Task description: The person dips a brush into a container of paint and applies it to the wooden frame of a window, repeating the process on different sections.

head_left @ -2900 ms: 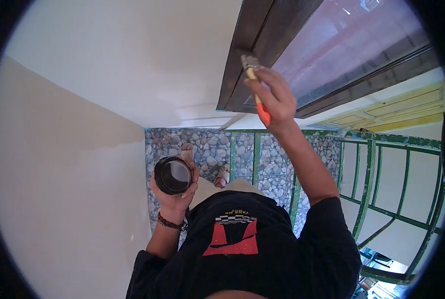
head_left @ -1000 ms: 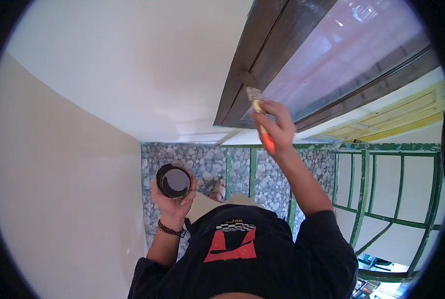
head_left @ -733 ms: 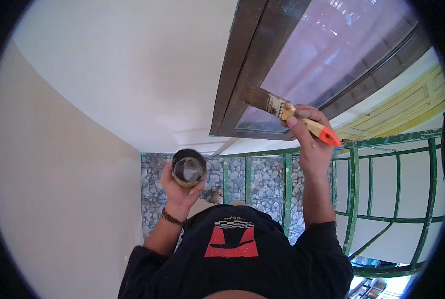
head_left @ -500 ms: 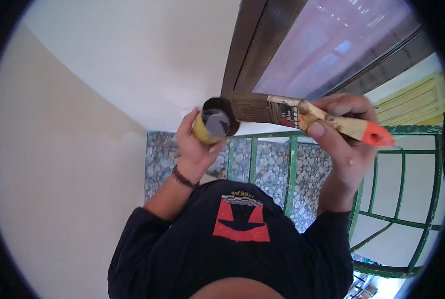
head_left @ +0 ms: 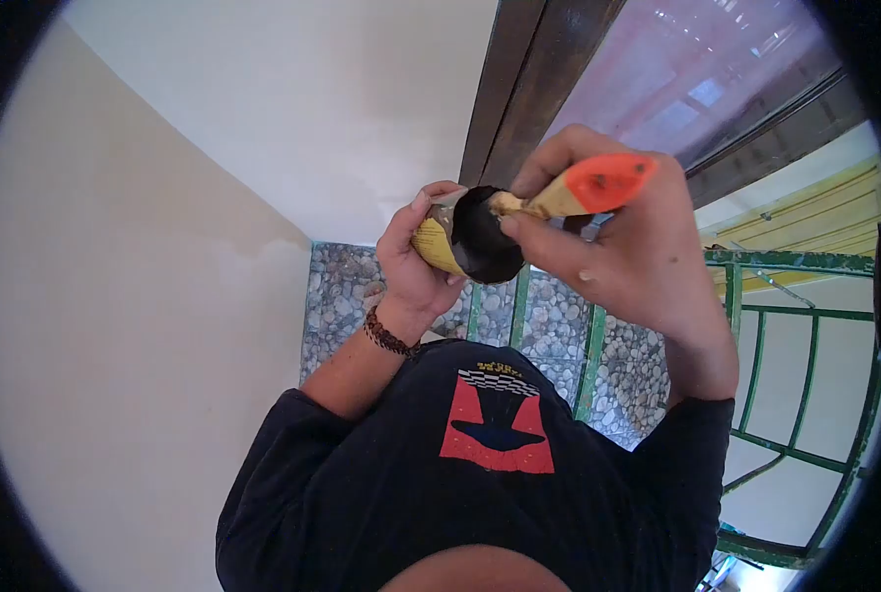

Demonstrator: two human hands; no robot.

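Note:
My left hand (head_left: 413,264) grips a small yellow-labelled paint can (head_left: 468,237), raised close in front of me with its dark mouth tilted toward my right hand. My right hand (head_left: 626,255) holds a paintbrush (head_left: 581,190) by its wooden handle with the orange end pointing up and right. The brush head is down inside the can and hidden. A beaded bracelet (head_left: 387,334) sits on my left wrist. Just behind both hands runs the dark brown window frame (head_left: 522,87).
White wall fills the left and top. The window pane (head_left: 717,69) is at upper right, with a yellow door panel (head_left: 815,222) beside it. A green metal railing (head_left: 766,345) stands on the right. Pebble-patterned floor (head_left: 347,296) lies far below.
My right hand left the window frame and brought the brush to the can, dipping its head inside. My left hand lifted the can up toward the frame.

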